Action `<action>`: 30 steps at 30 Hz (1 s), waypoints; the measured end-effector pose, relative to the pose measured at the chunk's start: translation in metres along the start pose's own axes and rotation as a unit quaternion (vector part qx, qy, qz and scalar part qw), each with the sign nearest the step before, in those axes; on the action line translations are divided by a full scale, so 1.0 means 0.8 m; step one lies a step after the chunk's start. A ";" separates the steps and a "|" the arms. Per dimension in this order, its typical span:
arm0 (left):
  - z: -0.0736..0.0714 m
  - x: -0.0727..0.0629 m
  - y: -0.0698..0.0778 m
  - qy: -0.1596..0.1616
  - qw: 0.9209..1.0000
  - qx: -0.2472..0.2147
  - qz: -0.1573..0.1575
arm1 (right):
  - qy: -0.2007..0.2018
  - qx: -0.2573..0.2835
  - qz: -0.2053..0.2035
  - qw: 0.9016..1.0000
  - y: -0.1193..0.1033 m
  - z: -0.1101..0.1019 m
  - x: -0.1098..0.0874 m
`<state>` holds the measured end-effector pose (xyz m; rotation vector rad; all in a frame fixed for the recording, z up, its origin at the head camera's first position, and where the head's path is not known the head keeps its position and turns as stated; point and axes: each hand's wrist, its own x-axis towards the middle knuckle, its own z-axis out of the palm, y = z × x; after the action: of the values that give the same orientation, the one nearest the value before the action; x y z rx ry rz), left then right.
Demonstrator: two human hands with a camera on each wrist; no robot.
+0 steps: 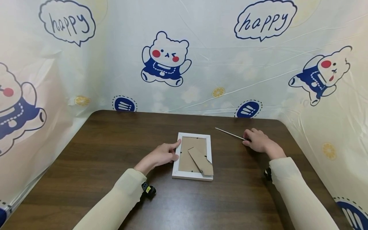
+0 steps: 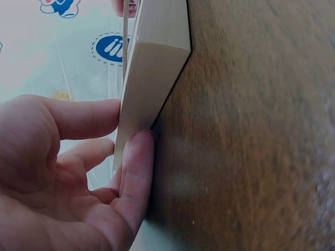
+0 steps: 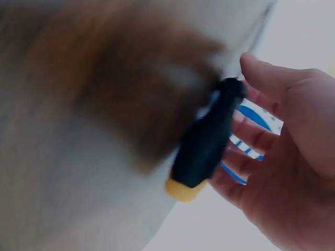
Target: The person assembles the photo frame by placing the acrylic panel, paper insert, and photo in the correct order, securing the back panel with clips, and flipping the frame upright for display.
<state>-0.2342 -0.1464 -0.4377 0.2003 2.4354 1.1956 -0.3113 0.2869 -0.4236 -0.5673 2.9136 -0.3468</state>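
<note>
A white picture frame (image 1: 176,174) lies face down on the table, its brown backing board (image 1: 187,159) showing. A cardboard stand flap (image 1: 203,163) lies slanted across the board and reaches over the frame's lower right edge. My left hand (image 1: 162,154) holds the frame's left side; in the left wrist view, digits of the left hand (image 2: 78,167) touch the frame's edge (image 2: 152,78). To the right, my right hand (image 1: 260,141) holds a screwdriver (image 1: 230,133) by its handle, with the shaft pointing left. The screwdriver's black handle with a yellow end (image 3: 204,141) shows against the fingers in the right wrist view.
The dark wooden table (image 1: 115,137) ends at a patterned curtain (image 1: 207,73) behind it and at both sides. Small black tabs (image 1: 197,138) sit along the inner edge of the frame.
</note>
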 end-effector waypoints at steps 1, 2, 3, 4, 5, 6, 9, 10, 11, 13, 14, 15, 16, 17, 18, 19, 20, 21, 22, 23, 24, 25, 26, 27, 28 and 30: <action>0.000 0.000 0.000 0.000 1.000 0.001 0.000 | 0.010 -0.001 -0.003 1.000 -0.003 -0.002 -0.001; 0.000 0.000 0.001 -0.001 1.000 0.003 -0.001 | 0.021 0.001 -0.008 1.000 -0.006 -0.003 -0.002; 0.000 -0.001 0.001 -0.002 1.000 0.005 -0.001 | 0.035 0.007 -0.016 0.999 -0.010 -0.005 -0.003; 0.000 -0.001 0.001 -0.002 1.000 0.006 -0.002 | 0.046 0.017 -0.023 0.999 -0.015 -0.007 -0.004; 0.000 -0.001 0.001 -0.001 1.000 0.008 -0.003 | 0.056 0.031 -0.031 0.998 -0.021 -0.009 -0.005; 0.000 -0.001 0.002 -0.001 1.000 0.009 -0.004 | 0.061 0.047 -0.038 0.996 -0.028 -0.011 -0.005; 0.001 -0.002 0.002 0.003 1.000 0.011 -0.006 | 0.064 0.100 -0.054 0.991 -0.052 -0.017 -0.005; 0.002 -0.003 0.002 0.004 1.000 0.010 -0.006 | 0.061 0.114 -0.052 0.990 -0.061 -0.018 -0.004; 0.002 -0.003 0.001 0.006 1.000 0.008 -0.005 | 0.059 0.127 -0.053 0.989 -0.068 -0.019 -0.003; 0.003 -0.005 -0.001 0.011 1.000 0.004 0.001 | 0.058 0.145 -0.051 0.986 -0.082 -0.020 0.000; 0.003 -0.006 -0.002 0.012 1.000 -0.001 0.006 | 0.060 0.152 -0.050 0.985 -0.089 -0.020 0.002; 0.003 -0.007 -0.002 0.013 1.000 -0.004 0.012 | 0.061 0.158 -0.051 0.984 -0.095 -0.020 0.005; 0.002 -0.008 -0.003 0.014 1.000 -0.008 0.015 | 0.063 0.165 -0.048 0.983 -0.101 -0.019 0.007; 0.002 -0.009 -0.003 0.014 1.000 -0.012 0.018 | 0.066 0.169 -0.048 0.982 -0.106 -0.018 0.009; 0.001 -0.011 -0.003 0.014 1.000 -0.015 0.019 | 0.068 0.174 -0.046 0.981 -0.112 -0.017 0.012; 0.000 -0.012 -0.003 0.014 1.000 -0.017 0.020 | 0.069 0.178 -0.043 0.981 -0.117 -0.016 0.013; 0.000 -0.013 -0.003 0.013 1.000 -0.018 0.018 | 0.069 0.182 -0.042 0.980 -0.123 -0.015 0.015; -0.001 -0.014 -0.004 0.014 1.000 -0.017 0.017 | 0.069 0.185 -0.039 0.979 -0.127 -0.013 0.016; -0.001 -0.015 -0.004 0.013 1.000 -0.018 0.015 | 0.067 0.190 -0.035 0.979 -0.132 -0.011 0.017; -0.001 -0.016 -0.004 0.013 1.000 -0.019 0.014 | 0.066 0.192 -0.033 0.979 -0.136 -0.009 0.018; -0.001 -0.018 -0.004 0.014 1.000 -0.020 0.013 | 0.064 0.197 -0.029 0.978 -0.139 -0.007 0.019; -0.001 -0.019 -0.004 0.016 1.000 -0.022 0.013 | 0.062 0.203 -0.026 0.977 -0.142 -0.006 0.020; 0.000 -0.020 -0.003 0.017 0.999 -0.023 0.013 | 0.059 0.210 -0.022 0.976 -0.144 -0.004 0.021; 0.001 -0.022 -0.003 0.018 0.999 -0.024 0.016 | 0.057 0.219 -0.015 0.974 -0.146 -0.002 0.022; 0.003 -0.023 -0.003 0.020 0.999 -0.027 0.018 | 0.056 0.227 -0.011 0.972 -0.147 0.000 0.023; 0.005 -0.026 -0.001 0.024 0.999 -0.026 0.022 | 0.055 0.242 -0.003 0.969 -0.149 0.003 0.024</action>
<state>-0.2138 -0.1503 -0.4347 0.2148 2.4490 1.2953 -0.2867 0.1716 -0.3975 -0.4870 2.7659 -1.0802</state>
